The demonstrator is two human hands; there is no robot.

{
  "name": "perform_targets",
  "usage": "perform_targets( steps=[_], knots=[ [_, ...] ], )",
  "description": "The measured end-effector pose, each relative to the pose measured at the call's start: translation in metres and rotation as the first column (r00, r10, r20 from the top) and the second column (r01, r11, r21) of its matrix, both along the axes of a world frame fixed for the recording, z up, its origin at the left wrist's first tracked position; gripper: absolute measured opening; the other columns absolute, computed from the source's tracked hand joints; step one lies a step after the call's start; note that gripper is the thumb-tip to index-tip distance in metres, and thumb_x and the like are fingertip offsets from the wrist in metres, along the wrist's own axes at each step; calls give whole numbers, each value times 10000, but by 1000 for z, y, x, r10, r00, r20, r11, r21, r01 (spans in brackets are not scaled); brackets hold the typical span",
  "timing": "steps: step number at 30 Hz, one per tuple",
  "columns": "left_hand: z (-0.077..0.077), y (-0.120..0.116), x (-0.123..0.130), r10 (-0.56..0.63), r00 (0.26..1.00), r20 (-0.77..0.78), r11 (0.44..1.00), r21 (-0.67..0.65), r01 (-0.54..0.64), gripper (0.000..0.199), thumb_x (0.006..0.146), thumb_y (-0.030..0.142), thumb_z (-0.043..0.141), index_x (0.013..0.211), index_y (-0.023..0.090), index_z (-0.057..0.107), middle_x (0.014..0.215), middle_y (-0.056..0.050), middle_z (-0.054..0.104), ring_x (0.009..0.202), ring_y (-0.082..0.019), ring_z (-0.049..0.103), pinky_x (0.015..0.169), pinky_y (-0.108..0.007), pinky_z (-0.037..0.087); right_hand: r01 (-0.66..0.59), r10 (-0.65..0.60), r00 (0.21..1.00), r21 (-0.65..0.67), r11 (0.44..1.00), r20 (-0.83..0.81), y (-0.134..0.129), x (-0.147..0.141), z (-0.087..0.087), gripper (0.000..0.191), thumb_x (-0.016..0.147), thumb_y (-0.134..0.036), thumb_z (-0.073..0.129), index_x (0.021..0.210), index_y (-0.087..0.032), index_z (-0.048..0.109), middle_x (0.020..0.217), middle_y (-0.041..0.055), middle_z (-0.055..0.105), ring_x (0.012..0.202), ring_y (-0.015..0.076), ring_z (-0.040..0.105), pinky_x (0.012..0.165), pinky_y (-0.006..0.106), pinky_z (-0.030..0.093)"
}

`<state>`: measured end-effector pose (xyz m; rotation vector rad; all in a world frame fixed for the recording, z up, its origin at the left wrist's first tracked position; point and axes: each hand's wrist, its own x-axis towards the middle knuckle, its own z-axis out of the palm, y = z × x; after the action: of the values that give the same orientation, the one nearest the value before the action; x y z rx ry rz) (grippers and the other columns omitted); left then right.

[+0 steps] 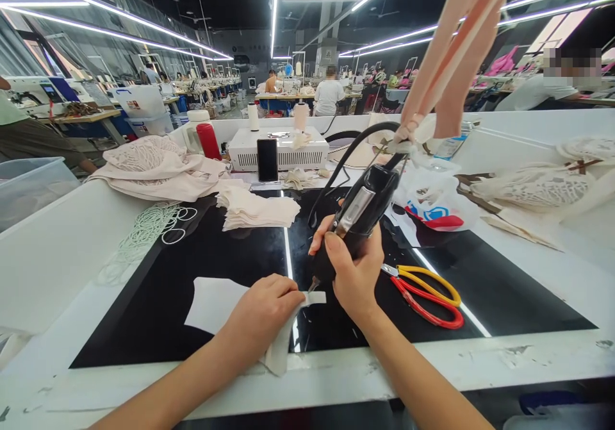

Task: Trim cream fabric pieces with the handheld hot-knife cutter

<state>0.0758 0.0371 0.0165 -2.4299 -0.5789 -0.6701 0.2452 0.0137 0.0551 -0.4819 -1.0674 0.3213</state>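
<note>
My right hand [358, 270] is wrapped round a black corded hand tool [358, 206] with a silver lever and a thin metal tip. The tip points down at a narrow pale strip of fabric [317, 297]. My left hand [269, 302] is closed at that strip, its fingertips pinching the cloth beside the tip. More pale cloth [278, 350] hangs below the left hand towards the table's front edge. A white flat piece [214, 302] lies partly under the left hand and forearm. Pink fabric strips [446, 65] hang from above at the tool's upper end.
On the black mat [144, 314] lie scissors [427, 295] with red and yellow handles and stacked cream fabric [259, 209]. Green cord [148, 231] is at left. Behind stand a white vented box [281, 148], a phone [268, 159] and a red bottle [208, 141]. A plastic bag [432, 193] sits right.
</note>
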Motion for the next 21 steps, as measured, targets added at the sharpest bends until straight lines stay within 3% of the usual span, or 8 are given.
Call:
perform_targets(
  steps=[21],
  knots=[
    [0,1,0,-11,1000,12,1000,-26,12,278,760,289,757,997,397,660,1004,177,671,874,74,580,766,-74,538,31,-31,999,1,1000,-15,-6,14,-1,238,949,-330,718,1049,-219,533,905,-24,642,639,102,623,585,267,550]
  ],
)
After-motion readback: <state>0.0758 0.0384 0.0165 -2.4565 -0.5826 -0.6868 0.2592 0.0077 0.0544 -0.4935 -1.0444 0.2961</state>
